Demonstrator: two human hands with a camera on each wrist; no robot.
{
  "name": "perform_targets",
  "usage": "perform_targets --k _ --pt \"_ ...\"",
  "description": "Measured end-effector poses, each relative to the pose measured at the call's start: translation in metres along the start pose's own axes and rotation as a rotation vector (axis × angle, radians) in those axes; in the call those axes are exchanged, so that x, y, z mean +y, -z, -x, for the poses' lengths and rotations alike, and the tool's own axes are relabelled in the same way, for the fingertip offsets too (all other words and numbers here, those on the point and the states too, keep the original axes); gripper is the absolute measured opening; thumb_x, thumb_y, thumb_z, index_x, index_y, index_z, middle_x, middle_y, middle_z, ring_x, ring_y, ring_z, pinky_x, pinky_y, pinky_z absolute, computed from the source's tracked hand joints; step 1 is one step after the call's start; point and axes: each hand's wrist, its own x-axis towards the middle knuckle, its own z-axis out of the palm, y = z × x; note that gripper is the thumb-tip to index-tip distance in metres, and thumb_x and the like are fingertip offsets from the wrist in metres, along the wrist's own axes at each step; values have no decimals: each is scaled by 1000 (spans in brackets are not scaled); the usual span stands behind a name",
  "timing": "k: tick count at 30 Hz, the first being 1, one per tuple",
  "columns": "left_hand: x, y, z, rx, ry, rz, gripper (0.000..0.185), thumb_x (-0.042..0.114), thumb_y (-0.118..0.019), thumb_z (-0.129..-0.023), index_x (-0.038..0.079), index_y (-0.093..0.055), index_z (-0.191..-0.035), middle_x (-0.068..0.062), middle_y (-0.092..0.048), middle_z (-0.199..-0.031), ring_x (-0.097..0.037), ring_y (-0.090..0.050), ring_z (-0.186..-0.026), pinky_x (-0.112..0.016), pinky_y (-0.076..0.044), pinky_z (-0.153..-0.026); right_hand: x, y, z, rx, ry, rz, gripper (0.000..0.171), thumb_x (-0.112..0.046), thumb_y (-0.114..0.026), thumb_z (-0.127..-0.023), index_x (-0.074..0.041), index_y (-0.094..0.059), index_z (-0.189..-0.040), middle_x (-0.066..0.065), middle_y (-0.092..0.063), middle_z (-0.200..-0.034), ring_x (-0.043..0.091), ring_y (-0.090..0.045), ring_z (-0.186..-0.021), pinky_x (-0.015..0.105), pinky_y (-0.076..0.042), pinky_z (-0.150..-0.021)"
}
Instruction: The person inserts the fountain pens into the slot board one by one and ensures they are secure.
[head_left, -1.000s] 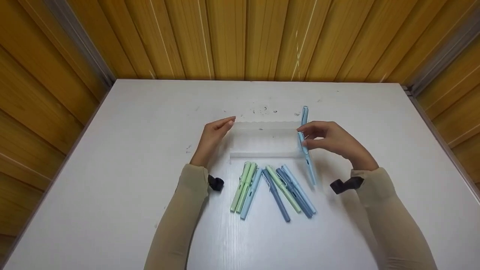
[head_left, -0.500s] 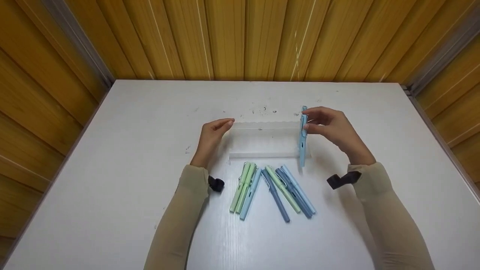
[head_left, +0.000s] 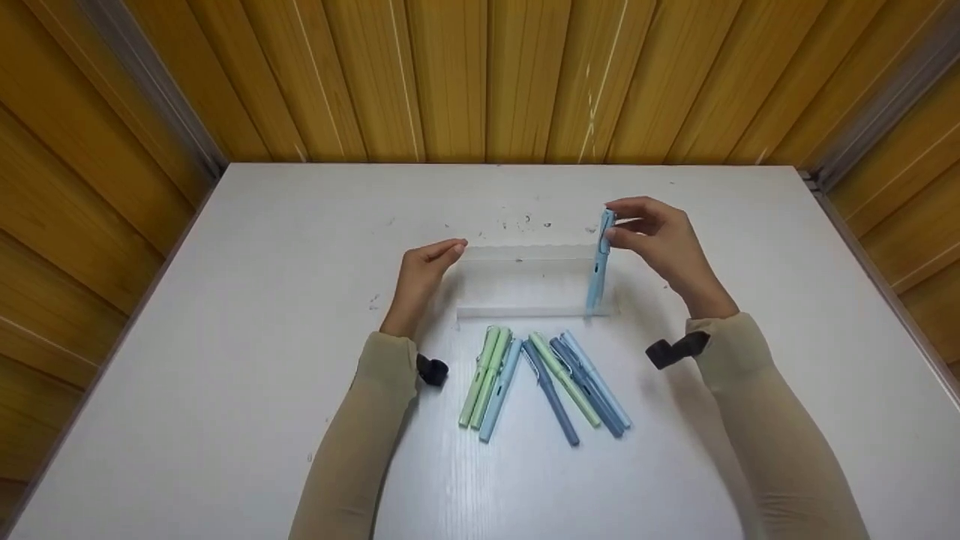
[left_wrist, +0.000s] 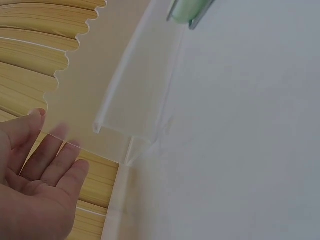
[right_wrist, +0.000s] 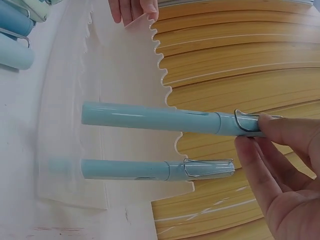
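Note:
A clear plastic pen stand [head_left: 525, 281] with a scalloped back edge sits mid-table. My left hand [head_left: 429, 277] pinches its left upper corner, thumb in front and fingers behind the see-through panel [left_wrist: 80, 90]. With thumb and fingertips my right hand [head_left: 660, 247] grips a light blue pen [right_wrist: 155, 117] by its clipped cap, over the stand's right end. A second light blue pen [right_wrist: 130, 170] rests in the stand beside it, nearer the right end. In the head view the held pen largely hides that second one.
In front of the stand lie green pens [head_left: 480, 382], light blue pens [head_left: 501, 390] and dark blue pens [head_left: 553, 394] in two loose groups on the white table [head_left: 262, 337]. A wood-look panel wall [head_left: 450, 82] stands behind the table.
My right hand has moved up and slightly left, bringing the pen from a slant outside the stand's right end to nearly upright over it. The left hand keeps its place.

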Motion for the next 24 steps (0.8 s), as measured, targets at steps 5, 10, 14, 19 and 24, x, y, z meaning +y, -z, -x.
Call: perform_targets --k 5,10,14,19,24 --pt "0 0 0 3 0 3 31 31 -66 -92 13 -71 -116 -3 -67 -123 -16 -57 -123 -35 -43 -107 2 -3 -3 15 -23 12 37 -21 -68 -91 -16 -62 -127 7 -62 -119 11 -65 -97 18 -53 -84" --pt "-1 0 0 8 -10 14 30 31 -66 -91 13 -71 -116 -2 -68 -122 -16 -57 -123 -35 -43 -107 5 -3 -7 15 -18 16 37 -22 -67 -91 -16 -61 -127 6 -61 -119 11 -65 -98 18 -53 -86" --pt "-1 1 1 5 -15 25 30 30 -67 -91 13 -71 -115 -2 -68 -122 -16 -56 -123 -35 -43 -107 6 -4 -11 17 -7 18 35 -21 -67 -92 -15 -62 -126 6 -62 -117 10 -65 -97 17 -53 -85" --pt "-1 2 0 4 -22 34 29 29 -66 -92 12 -72 -114 -3 -68 -123 -15 -56 -124 -34 -43 -107 8 -3 -17 15 14 43 33 -21 -67 -92 -13 -63 -124 6 -65 -113 10 -65 -95 16 -53 -84" --pt "-1 3 0 11 -25 21 29 29 -67 -91 12 -72 -114 -3 -68 -123 -16 -57 -123 -34 -44 -106 10 -2 -22 15 48 81 33 -25 -67 -92 -13 -65 -122 5 -66 -111 9 -64 -96 16 -52 -85"
